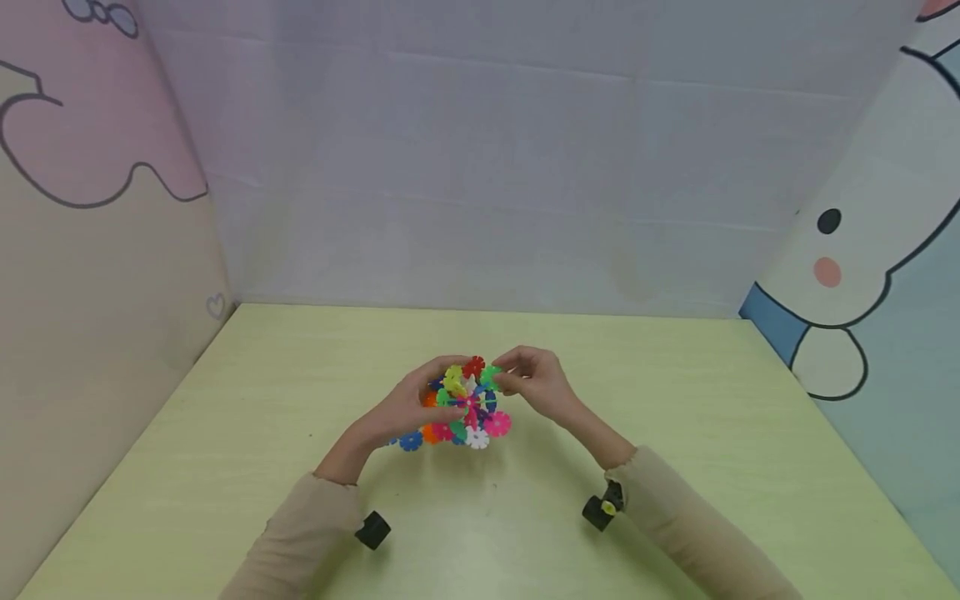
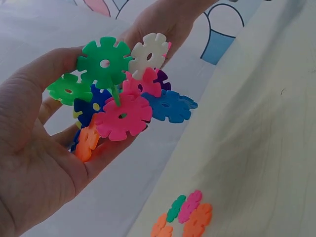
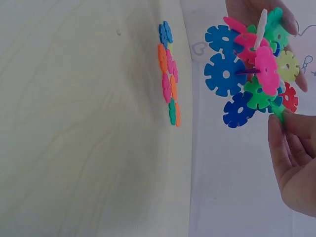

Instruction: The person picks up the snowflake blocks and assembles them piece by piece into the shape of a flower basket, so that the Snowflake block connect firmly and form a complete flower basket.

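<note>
Green disc pinched by right fingers; left fingers curled round disc cluster, partly hidden behind it.

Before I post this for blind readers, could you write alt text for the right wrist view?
A right hand pinches a green flower-shaped disc at the edge of a multicoloured cluster of similar discs, which the left hand, partly hidden behind it, holds. More discs lie on a pale table.
</note>
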Demonstrator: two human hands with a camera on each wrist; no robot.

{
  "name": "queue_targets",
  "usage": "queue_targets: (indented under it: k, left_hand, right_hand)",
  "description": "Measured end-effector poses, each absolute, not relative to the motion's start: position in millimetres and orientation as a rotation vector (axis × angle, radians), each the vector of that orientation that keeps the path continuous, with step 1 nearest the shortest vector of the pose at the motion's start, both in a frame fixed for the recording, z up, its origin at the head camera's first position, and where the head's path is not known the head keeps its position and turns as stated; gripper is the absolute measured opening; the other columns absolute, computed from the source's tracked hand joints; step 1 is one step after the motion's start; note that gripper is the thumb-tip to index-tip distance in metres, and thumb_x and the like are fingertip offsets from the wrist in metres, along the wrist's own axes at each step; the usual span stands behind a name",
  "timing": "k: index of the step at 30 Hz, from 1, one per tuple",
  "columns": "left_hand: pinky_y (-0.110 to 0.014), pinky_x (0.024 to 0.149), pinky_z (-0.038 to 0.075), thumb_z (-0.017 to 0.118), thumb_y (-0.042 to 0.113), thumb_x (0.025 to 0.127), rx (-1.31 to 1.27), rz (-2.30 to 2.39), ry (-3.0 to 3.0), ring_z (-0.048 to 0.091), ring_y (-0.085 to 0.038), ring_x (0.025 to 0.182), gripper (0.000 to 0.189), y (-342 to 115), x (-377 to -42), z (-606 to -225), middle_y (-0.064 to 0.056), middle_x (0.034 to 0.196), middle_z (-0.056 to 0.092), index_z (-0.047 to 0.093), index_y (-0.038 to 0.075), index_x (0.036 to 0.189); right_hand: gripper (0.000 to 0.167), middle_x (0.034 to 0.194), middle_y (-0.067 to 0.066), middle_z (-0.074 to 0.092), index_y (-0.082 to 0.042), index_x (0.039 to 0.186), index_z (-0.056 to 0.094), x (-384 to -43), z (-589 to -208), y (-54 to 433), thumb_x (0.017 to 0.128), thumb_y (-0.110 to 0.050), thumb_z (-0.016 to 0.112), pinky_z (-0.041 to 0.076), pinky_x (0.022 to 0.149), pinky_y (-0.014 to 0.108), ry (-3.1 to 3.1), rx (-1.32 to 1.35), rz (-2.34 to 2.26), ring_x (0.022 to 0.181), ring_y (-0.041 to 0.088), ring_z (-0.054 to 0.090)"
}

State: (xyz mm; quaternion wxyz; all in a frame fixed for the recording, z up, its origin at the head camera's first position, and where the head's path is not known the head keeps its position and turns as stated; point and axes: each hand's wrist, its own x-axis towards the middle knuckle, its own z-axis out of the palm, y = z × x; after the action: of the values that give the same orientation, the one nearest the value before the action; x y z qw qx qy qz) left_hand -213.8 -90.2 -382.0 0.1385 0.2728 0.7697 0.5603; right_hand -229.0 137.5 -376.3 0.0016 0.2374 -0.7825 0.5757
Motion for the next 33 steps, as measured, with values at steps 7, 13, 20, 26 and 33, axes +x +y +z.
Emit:
queue_targets:
  k: [7, 13, 20, 26, 33]
  left_hand:
    - [-0.044, 0.091, 0.045, 0.071, 0.016, 0.077, 0.683, 1.672, 2.256, 0.031, -0.032, 0.126, 0.064, -109.6, -218.3, -387.7, -0.008, 0.137, 0.037, 0.041, 0.019, 0.133]
    - [-0.056, 0.097, 0.033, 0.070, 0.015, 0.078, 0.579, 1.717, 2.326, 0.019, -0.035, 0.133, 0.063, -149.1, -225.7, -383.9, -0.008, 0.144, 0.029, 0.040, 0.018, 0.134]
    - [-0.038, 0.087, 0.047, 0.069, 0.012, 0.079, 0.465, 1.764, 2.351, 0.037, -0.035, 0.121, 0.066, -178.7, -231.2, -378.4, -0.013, 0.142, 0.029, 0.035, 0.013, 0.136]
    - [-0.036, 0.087, 0.048, 0.069, 0.010, 0.079, 0.443, 1.763, 2.348, 0.034, -0.035, 0.123, 0.067, -180.7, -231.7, -379.8, -0.013, 0.143, 0.029, 0.035, 0.012, 0.136]
    - [-0.035, 0.087, 0.048, 0.069, 0.009, 0.079, 0.455, 1.777, 2.324, 0.034, -0.036, 0.123, 0.066, -178.0, -231.3, -381.1, -0.013, 0.142, 0.030, 0.036, 0.012, 0.136]
  right_hand:
    - [0.024, 0.095, 0.017, 0.063, 0.004, 0.107, 0.060, -244.3, -380.2, 133.9, 0.087, -0.010, 0.060, 0.054, 0.067, 0.029, -2.576, 0.774, 1.737, 0.082, 0.027, 0.064]
    - [0.027, 0.095, 0.016, 0.064, 0.004, 0.108, 0.061, -263.1, -397.4, 123.6, 0.085, -0.011, 0.063, 0.051, 0.072, 0.029, -2.758, 0.912, 1.485, 0.084, 0.022, 0.061]
    - [0.029, 0.099, 0.013, 0.062, 0.002, 0.107, 0.062, -269.7, -416.4, 99.9, 0.080, -0.007, 0.068, 0.048, 0.072, 0.022, -2.996, 1.008, 1.347, 0.087, 0.021, 0.055]
    - [0.023, 0.095, 0.008, 0.064, 0.001, 0.101, 0.065, -281.4, -426.4, 86.7, 0.078, -0.004, 0.069, 0.048, 0.076, 0.026, -3.031, 0.848, 1.336, 0.086, 0.019, 0.055]
    - [0.025, 0.102, 0.006, 0.063, -0.002, 0.104, 0.066, -289.1, -431.6, 78.9, 0.079, -0.003, 0.068, 0.046, 0.087, 0.030, -3.133, 0.924, 1.250, 0.096, 0.019, 0.055]
